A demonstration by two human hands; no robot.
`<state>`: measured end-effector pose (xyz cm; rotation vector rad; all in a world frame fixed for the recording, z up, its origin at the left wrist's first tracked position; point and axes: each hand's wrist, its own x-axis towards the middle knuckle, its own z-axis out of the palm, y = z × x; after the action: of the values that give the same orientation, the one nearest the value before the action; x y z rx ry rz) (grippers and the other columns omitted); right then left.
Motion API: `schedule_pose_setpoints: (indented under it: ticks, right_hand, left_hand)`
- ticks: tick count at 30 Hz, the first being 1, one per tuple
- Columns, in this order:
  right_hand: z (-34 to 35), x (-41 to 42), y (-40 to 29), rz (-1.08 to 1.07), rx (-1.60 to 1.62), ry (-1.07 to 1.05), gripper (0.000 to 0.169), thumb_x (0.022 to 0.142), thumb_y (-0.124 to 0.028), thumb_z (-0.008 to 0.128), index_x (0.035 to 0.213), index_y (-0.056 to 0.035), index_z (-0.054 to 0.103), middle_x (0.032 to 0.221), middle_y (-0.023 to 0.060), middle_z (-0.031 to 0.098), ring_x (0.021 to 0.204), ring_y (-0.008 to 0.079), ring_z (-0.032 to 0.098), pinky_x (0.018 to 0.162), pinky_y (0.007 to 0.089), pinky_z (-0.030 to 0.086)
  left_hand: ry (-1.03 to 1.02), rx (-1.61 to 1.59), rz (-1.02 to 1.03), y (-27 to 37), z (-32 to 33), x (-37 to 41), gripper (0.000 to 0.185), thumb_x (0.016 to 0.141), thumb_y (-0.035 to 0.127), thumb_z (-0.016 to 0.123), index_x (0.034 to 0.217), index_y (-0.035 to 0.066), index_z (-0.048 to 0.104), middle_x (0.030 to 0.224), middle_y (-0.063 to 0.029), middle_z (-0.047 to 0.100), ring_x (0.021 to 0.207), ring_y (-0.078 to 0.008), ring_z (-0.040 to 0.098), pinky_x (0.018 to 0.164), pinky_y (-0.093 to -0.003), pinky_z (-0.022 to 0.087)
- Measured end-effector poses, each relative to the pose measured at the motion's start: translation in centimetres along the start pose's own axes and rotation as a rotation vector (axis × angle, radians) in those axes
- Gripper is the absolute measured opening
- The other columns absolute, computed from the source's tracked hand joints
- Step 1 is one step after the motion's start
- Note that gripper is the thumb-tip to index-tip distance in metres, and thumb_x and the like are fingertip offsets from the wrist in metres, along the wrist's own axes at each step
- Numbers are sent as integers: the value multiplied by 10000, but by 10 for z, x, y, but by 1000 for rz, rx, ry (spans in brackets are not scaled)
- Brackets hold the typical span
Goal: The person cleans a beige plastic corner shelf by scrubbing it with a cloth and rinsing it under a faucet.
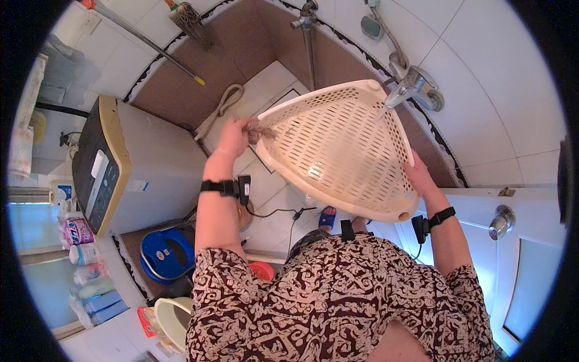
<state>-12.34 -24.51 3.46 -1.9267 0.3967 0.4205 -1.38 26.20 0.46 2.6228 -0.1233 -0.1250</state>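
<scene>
A cream plastic corner shelf with many slots (337, 145) is held out tilted in front of me, wet and shiny in places. My left hand (235, 135) is at its left corner, with a brownish-grey scrubbing wad (260, 132) between the fingers and the rim; how far the fingers also grip the shelf is hard to tell. My right hand (420, 176) grips the shelf's right edge, fingers partly hidden by it. Over the upper right rim stands a chrome faucet (409, 86), with what looks like a thin stream of water falling from its spout into the shelf.
A washing machine (158, 167) stands at the left, a white door with a round knob (501, 222) at the right. A metal pipe (308, 59) runs down the wall. A blue plastic stool (167, 254) and a pale basin (174, 316) are at the lower left.
</scene>
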Motion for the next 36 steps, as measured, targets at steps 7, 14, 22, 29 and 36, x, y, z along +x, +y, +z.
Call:
schedule_pose_setpoints:
  ticks: [7,14,22,29,36]
  right_hand:
    - [-5,-1,5,36,158,-13,519,885,-79,518,1392,-63,410,1258,123,565,1109,204,547,951,328,435]
    - [-23,12,26,17,184,-48,527,890,-79,498,1401,-39,374,1277,125,541,1114,205,535,954,328,432]
    - [-27,17,20,56,212,-109,507,890,-94,497,1381,-45,383,1252,105,550,1086,175,547,930,326,453]
    - [-14,18,22,0,140,7,455,892,-88,502,1342,-42,445,1204,114,591,1036,198,575,889,326,471]
    - [-13,16,23,-22,189,-37,467,888,-99,500,1348,-42,436,1207,127,585,1041,204,569,896,336,466]
  left_hand:
    - [192,-162,-8,61,41,-98,404,816,-17,529,1207,77,570,1040,-196,551,941,-368,585,827,-418,499]
    - [-16,-255,138,114,63,-122,348,832,-7,534,1165,73,596,1066,-187,544,968,-358,584,824,-387,504]
    - [251,84,181,55,19,-20,331,775,29,601,1092,112,653,1067,-148,575,1004,-351,544,842,-397,488]
    - [213,-173,-2,82,38,-64,234,773,27,565,995,72,626,1010,-169,553,966,-377,538,798,-448,473]
    - [183,163,123,151,116,-140,342,797,47,556,1132,-22,550,1103,-203,525,940,-366,555,807,-434,484]
